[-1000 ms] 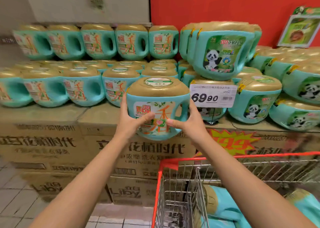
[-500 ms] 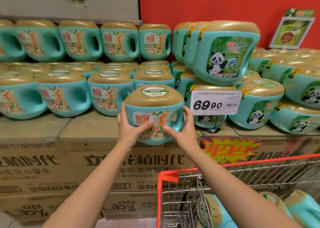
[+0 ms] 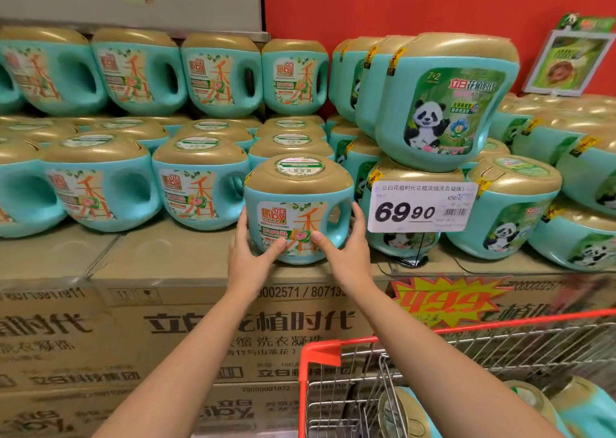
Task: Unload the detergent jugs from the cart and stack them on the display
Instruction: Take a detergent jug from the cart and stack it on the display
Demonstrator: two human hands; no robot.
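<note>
Up at the front edge of the stacked brown cardboard cartons (image 3: 186, 264) sits a teal plastic detergent jug with a rounded gold lid (image 3: 298, 211), upright, its orange-and-white label facing us. On its left flank is the left hand (image 3: 248, 264) and on its right flank the right hand (image 3: 348, 257). Both sets of fingers (image 3: 356, 214) curl round the body and both thumbs press onto the lower label, a firm two-handed grasp. The jug's base is right down at the carton top, but I cannot tell whether its weight actually rests there.

It stands at the right end of the front row, just beside a matching teal jug (image 3: 200, 184) on its left, with more rows behind and another tier raised at the back. To its right, a white price card reading 69.90 (image 3: 421, 206) stands on a thin black stem in front of the panda-label teal jugs (image 3: 446, 104), piled two high against a red wall (image 3: 400, 0).

Lower right, a wire shopping cart with a red rim (image 3: 466, 331) is close to the cartons, and more gold-lidded teal jugs (image 3: 403, 411) lie inside it. A red and yellow starburst sticker (image 3: 446, 301) shows on the carton face just above the cart's rim.
</note>
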